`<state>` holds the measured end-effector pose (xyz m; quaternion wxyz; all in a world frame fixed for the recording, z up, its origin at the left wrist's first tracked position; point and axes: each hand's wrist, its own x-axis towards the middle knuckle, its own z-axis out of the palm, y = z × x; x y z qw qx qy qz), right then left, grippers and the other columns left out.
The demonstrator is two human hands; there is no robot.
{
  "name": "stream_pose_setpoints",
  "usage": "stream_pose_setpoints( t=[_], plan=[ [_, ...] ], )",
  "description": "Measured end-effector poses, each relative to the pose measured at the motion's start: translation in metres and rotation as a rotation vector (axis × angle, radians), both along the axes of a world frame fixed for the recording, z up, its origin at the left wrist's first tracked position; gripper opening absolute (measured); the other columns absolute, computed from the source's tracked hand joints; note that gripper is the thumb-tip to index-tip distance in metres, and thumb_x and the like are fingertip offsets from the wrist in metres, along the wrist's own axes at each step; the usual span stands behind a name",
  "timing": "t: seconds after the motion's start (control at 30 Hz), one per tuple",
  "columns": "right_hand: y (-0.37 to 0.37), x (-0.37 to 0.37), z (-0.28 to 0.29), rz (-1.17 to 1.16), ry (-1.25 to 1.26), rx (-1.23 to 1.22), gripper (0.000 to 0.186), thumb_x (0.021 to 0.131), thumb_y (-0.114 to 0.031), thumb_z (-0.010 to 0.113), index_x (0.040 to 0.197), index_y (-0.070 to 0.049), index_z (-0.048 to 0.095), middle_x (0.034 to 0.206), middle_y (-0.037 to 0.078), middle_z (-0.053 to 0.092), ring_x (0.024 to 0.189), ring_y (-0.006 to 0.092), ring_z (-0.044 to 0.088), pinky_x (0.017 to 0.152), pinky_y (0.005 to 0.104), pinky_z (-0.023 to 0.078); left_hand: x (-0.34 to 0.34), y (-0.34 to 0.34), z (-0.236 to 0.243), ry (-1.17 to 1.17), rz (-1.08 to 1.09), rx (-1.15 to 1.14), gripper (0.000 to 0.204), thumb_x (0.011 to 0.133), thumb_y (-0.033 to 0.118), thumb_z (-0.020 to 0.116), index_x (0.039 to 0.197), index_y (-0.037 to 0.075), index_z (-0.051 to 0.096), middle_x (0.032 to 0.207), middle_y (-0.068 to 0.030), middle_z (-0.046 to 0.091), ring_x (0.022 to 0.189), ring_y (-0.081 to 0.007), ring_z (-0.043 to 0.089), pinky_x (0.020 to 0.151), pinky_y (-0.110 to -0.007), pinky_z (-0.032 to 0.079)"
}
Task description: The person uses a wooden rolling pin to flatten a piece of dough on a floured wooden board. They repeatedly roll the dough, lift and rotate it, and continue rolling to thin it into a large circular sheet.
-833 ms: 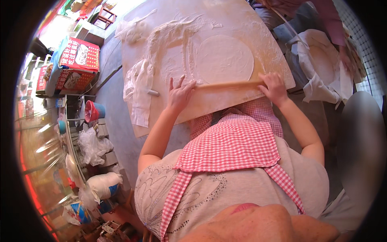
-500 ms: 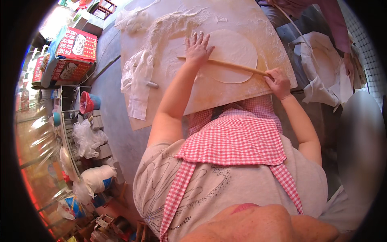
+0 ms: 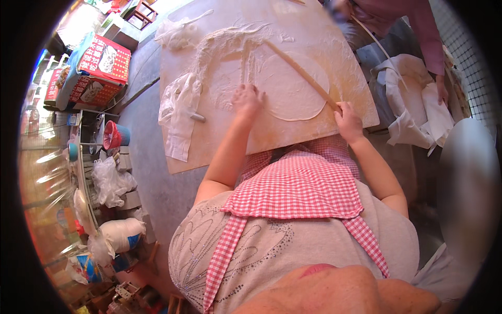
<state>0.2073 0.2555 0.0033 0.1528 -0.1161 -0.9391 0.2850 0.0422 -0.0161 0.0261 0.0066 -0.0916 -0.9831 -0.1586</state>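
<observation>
My right hand (image 3: 349, 122) is closed around the near end of a long, thin wooden rolling pin (image 3: 303, 75). The pin slants away to the far left, lying across a round, flat sheet of dough (image 3: 300, 99). Left of the dough, my left hand (image 3: 249, 100) rests on the floury board (image 3: 230, 149), its fingers curled down. Streaks of flour run from its fingertips to a ridge of loose flour (image 3: 222, 42); whatever lies under the fingers is hidden.
A white cloth (image 3: 180, 110) and a small grey cylinder (image 3: 197, 117) lie on the board's left. At the back left is a crumpled plastic bag (image 3: 175, 34). Right of the board, a person's hand (image 3: 442, 90) touches a cloth-lined container (image 3: 410, 86). A red box (image 3: 102, 68) stands left.
My left hand has left the rolling pin and moved toward me onto the board, leaving flour streaks. The pin's far end has swung away from me; my right hand still grips it.
</observation>
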Motion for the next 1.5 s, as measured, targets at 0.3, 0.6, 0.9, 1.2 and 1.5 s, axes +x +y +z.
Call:
stream_pose_setpoints(
  t=[0.3,0.6,0.9,1.2,1.5],
  plan=[
    [-0.054,-0.002,0.008,0.059,-0.359,-0.962,0.024,0.091,-0.027,0.056,0.102,-0.006,0.052,0.081,0.009,0.059,0.068,0.0208,0.060,0.060,0.0334,0.049,0.024,0.057,0.019,-0.592,-0.432,1.244,0.050,0.089,0.030,0.060,0.129,0.005,0.046,0.132,-0.0115,0.050,0.122,-0.0210,0.047,0.102,-0.037,0.036],
    [-0.029,0.012,0.048,0.264,-0.564,-1.798,0.023,0.095,-0.035,0.054,0.090,-0.012,0.050,0.057,-0.006,0.040,0.040,0.0034,0.037,0.036,0.0175,0.031,0.008,-0.043,-0.021,0.019,-0.441,-0.254,0.068,0.091,0.044,0.050,0.146,0.013,0.027,0.152,-0.0100,0.025,0.140,-0.0265,0.023,0.113,-0.050,0.015],
    [0.033,0.035,0.085,0.690,-1.020,-1.564,0.041,0.084,-0.039,0.068,0.100,-0.004,0.054,0.051,-0.004,0.039,0.034,0.0061,0.033,0.030,0.0209,0.027,-0.047,-0.017,0.032,0.332,-0.889,0.126,0.054,0.076,0.031,0.072,0.124,0.013,0.053,0.119,-0.0078,0.060,0.112,-0.0243,0.055,0.101,-0.045,0.036],
    [0.059,-0.095,0.073,0.219,-0.190,-0.087,0.044,0.080,-0.051,0.065,0.083,-0.008,0.058,0.071,0.007,0.062,0.064,0.0195,0.059,0.060,0.0339,0.044,-0.101,-0.045,0.062,0.415,-0.643,0.131,0.029,0.072,0.030,0.076,0.090,0.011,0.063,0.083,-0.0062,0.065,0.074,-0.0282,0.063,0.067,-0.039,0.050],
    [0.083,-0.076,0.002,0.057,0.117,0.439,0.041,0.077,-0.050,0.065,0.089,-0.011,0.059,0.099,0.007,0.061,0.095,0.0261,0.056,0.085,0.0415,0.038,-0.023,-0.024,-0.004,0.160,-0.488,0.089,0.034,0.072,0.033,0.075,0.094,0.010,0.064,0.097,-0.0071,0.064,0.095,-0.0253,0.060,0.078,-0.037,0.049]
  ],
)
